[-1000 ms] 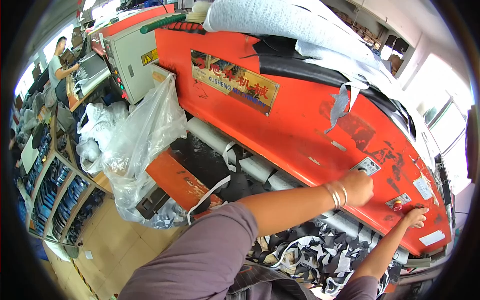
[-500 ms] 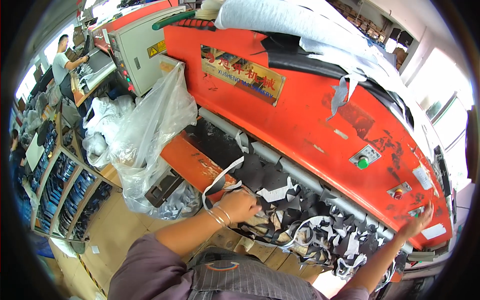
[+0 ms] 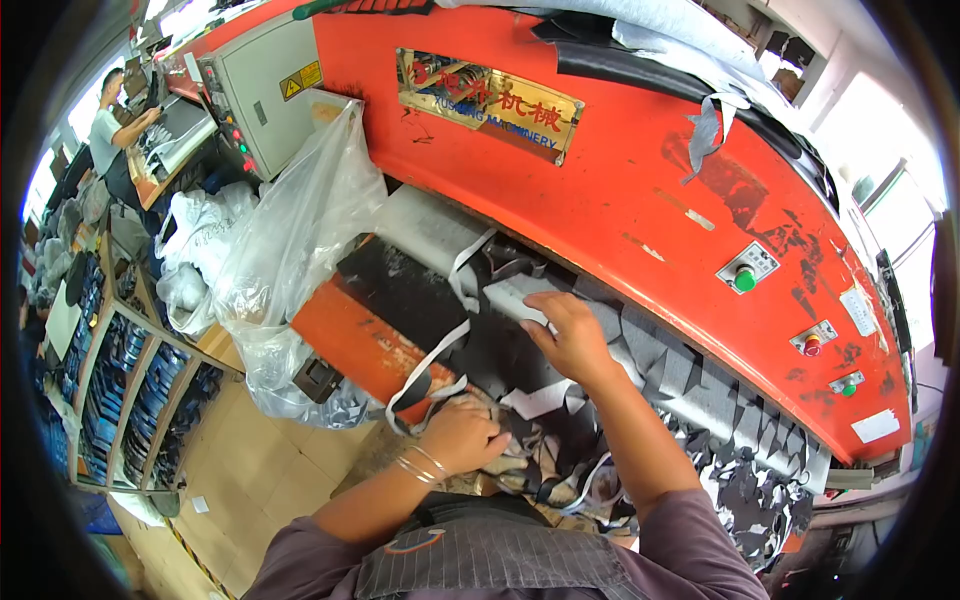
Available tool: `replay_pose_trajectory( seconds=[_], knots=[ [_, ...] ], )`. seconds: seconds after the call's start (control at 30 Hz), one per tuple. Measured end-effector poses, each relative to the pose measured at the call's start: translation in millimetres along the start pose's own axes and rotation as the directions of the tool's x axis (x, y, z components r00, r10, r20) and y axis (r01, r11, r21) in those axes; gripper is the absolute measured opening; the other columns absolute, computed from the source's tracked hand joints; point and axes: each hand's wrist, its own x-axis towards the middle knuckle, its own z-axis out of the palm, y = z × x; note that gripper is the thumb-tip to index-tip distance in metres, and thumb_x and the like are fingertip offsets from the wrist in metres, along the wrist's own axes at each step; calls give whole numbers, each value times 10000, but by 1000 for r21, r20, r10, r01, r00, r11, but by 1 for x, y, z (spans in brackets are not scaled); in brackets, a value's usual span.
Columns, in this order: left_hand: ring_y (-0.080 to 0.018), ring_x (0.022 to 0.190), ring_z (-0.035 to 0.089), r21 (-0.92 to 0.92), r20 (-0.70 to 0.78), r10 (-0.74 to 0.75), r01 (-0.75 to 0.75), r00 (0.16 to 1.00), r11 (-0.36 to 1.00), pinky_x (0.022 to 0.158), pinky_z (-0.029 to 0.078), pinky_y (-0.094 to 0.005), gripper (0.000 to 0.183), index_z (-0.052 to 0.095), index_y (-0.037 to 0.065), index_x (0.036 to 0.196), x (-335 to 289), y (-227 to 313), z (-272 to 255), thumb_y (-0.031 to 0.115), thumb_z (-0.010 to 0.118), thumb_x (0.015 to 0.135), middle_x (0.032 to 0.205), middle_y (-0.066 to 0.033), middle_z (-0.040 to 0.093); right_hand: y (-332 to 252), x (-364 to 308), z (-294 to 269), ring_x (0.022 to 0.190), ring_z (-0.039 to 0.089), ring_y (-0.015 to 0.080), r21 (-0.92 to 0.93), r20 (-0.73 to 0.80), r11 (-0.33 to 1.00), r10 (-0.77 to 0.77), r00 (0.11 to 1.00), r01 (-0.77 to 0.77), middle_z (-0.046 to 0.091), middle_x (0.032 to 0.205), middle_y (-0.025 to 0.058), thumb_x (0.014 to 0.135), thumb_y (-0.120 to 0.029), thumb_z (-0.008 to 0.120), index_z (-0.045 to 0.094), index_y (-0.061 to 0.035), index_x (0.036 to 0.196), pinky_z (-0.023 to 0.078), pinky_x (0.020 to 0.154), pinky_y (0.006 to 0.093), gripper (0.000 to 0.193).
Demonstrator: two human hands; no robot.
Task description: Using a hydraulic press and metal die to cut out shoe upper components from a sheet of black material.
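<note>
My left hand (image 3: 460, 436), a bracelet at its wrist, is curled closed at the near edge of the red machine's bed. A loose white strip (image 3: 440, 348) runs up from beside it; what its fingers hold, if anything, is hidden. My right hand (image 3: 575, 340) reaches over a dark sheet (image 3: 500, 345) on the bed, thumb and forefinger apart, with nothing seen in it. Whether its fingertips touch the sheet I cannot tell. Cut black and white scraps (image 3: 725, 480) lie heaped along the near side.
The red machine beam (image 3: 620, 190) spans the far side, with a green button (image 3: 745, 279) and a red button (image 3: 812, 345). Clear plastic bags (image 3: 300, 240) hang at left. Beyond stand a filled shelf rack (image 3: 135, 385) and a person (image 3: 112, 140) at a bench.
My right hand has come from the buttons at the right end leftward over the dark sheet. More pale surface shows beneath the red beam. My left hand stays near the bed's edge, still curled.
</note>
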Motion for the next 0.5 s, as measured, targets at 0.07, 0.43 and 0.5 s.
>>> replay_pose_trajectory(
  seconds=[0.07, 0.43, 0.5],
  knots=[
    [-280, 765, 618, -292, 465, -319, 483, 826, 826, 758, 478, -390, 277, 679, 50, 731, 39, -12, -23, 317, 662, 802, 743, -102, 629, 40, 19, 11, 1031, 590, 285, -51, 28, 998, 33, 999, -32, 645, 1067, 107, 785, -156, 695, 631, -70, 1060, 460, 828, 404, 295],
    [-368, 944, 610, -20, 50, -668, 670, 742, 742, 796, 492, -441, 236, 647, 68, 974, 220, -176, 3, 229, 672, 803, 1008, -172, 623, 146, 86, 78, 894, 537, 216, -234, 189, 932, -237, 953, 278, 573, 908, 30, 738, -151, 608, 633, -120, 760, 401, 779, 359, 46],
    [-353, 930, 620, -4, 62, -636, 637, 769, 770, 790, 493, -435, 208, 659, 68, 922, 213, -178, -5, 232, 684, 796, 977, -162, 639, 132, 82, 73, 877, 538, 228, -114, 138, 953, -264, 955, 280, 569, 905, 41, 719, -143, 625, 612, -106, 751, 408, 768, 370, 51]
  ],
)
